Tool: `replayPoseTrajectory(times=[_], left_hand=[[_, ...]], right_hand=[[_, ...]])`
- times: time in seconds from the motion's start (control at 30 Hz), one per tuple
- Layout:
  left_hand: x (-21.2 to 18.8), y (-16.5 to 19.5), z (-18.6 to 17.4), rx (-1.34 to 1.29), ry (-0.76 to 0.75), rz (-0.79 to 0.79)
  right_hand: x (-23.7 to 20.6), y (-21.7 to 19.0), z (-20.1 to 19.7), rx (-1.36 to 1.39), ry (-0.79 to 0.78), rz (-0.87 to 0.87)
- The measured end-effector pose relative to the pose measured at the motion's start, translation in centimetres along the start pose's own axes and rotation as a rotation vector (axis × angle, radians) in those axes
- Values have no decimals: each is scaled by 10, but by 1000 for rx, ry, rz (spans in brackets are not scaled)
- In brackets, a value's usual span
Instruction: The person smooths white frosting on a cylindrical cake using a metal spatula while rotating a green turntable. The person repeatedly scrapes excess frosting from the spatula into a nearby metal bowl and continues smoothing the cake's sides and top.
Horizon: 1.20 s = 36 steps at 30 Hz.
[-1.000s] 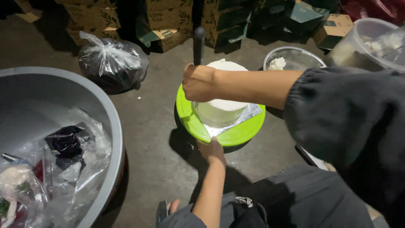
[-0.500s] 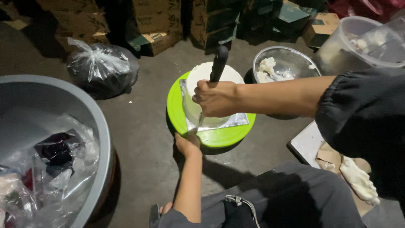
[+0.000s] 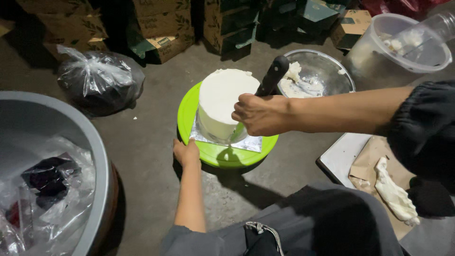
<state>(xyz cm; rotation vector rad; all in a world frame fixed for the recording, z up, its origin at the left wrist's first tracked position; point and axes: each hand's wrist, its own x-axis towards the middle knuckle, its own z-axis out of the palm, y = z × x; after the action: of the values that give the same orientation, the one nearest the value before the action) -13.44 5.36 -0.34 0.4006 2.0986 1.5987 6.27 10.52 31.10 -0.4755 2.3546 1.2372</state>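
While the right hand (image 3: 258, 114) grips a black-handled tool (image 3: 271, 77) against the cake (image 3: 220, 102), the left hand (image 3: 186, 152) holds the green turntable (image 3: 215, 154) rim at 8 o'clock. A steel bowl (image 3: 332, 76) sits at 2 o'clock from the cake.

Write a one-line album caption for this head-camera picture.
Right hand presses a black-handled spatula against a white frosted cake while the left hand grips the green turntable.
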Motion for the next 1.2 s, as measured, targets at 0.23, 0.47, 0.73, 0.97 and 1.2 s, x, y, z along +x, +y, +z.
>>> replayPoseTrajectory(times=[0.23, 0.47, 0.73, 0.97, 1.2], left_hand=[[5, 18, -4, 183, 40, -63], [-46, -18, 19, -57, 220, -292], [-115, -10, 51, -322, 62, -357], [-136, 9, 44, -232, 46, -459], [-122, -15, 54, -380, 100, -299]], right_hand=[[-40, 9, -7, 168, -277, -58], [-10, 72, -13, 239, 167, 233], [107, 94, -5, 173, 126, 218], [123, 92, -3, 153, 81, 222], [119, 80, 3, 165, 53, 120]])
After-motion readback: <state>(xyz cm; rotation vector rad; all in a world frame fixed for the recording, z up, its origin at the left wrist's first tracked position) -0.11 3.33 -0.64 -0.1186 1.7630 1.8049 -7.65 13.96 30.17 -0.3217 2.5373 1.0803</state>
